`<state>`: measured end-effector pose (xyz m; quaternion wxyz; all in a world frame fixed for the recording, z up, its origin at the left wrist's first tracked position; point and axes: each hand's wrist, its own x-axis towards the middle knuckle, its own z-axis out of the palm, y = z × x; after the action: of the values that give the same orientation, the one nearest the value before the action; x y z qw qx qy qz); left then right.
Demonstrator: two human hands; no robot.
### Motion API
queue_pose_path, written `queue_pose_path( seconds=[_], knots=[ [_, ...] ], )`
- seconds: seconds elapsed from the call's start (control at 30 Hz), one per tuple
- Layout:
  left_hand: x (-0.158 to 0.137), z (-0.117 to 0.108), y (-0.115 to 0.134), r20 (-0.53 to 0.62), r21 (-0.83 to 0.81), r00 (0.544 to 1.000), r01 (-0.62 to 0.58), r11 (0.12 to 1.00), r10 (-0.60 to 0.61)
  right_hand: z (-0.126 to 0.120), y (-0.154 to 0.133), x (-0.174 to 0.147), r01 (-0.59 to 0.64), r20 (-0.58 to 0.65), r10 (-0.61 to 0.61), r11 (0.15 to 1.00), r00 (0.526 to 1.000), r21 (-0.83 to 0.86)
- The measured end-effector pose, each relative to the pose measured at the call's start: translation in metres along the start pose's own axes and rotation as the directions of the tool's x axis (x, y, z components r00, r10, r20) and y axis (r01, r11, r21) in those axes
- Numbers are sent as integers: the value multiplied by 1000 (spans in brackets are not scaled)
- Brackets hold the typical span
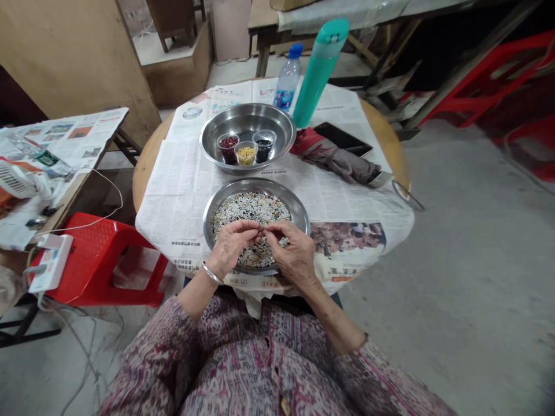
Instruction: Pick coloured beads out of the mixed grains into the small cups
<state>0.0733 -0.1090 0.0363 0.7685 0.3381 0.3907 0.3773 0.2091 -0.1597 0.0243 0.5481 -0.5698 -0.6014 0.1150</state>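
Observation:
Both hands meet above a shallow steel bowl [302, 214] that holds a mix of white, yellow and dark grains or beans [251, 208]. My left hand [232, 245], with a silver bangle at its wrist, has thumb and finger pinched together. Against its fingertips, my right hand [292, 248] is pinched the same way. Whatever lies between the fingertips is too small to make out. Behind stands a larger steel basin [273, 124] with three clear cups in it: dark red beans [228, 144], yellow beans [245, 153] and black beans [263, 148].
Newspaper [173, 190] covers the round table. At its back stand a water bottle [288, 78] and a teal bottle [321, 75]. A folded umbrella [338, 159] lies by a dark phone [342, 138] on the right. A red stool [99, 260] with a power strip [52, 263] is at left.

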Motion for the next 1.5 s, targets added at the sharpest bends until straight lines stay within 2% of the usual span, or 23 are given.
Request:
queue_pose_path(
  seconds=[0.17, 0.43, 0.77, 1.13, 1.5],
  knots=[
    [0, 4, 3, -31, -10, 999, -12, 1000, 11, 1, 2, 0, 19, -9, -19, 1000, 1000, 5],
    [0, 6, 5, -8, 13, 999, -35, 999, 35, 0, 3, 0, 26, 5, -26, 1000, 1000, -5],
    [-1, 11, 12, -49, -56, 996, 65, 996, -68, 0, 3, -1, 33, -28, -32, 999, 999, 17],
    [-1, 17, 6, -98, -108, 995, 16, 994, -27, 1, 5, -2, 47, -28, -46, 999, 999, 17],
    [-2, 16, -1, -113, -67, 993, -22, 997, 15, 1, 3, -1, 49, -19, -50, 999, 999, -15]
  ],
)
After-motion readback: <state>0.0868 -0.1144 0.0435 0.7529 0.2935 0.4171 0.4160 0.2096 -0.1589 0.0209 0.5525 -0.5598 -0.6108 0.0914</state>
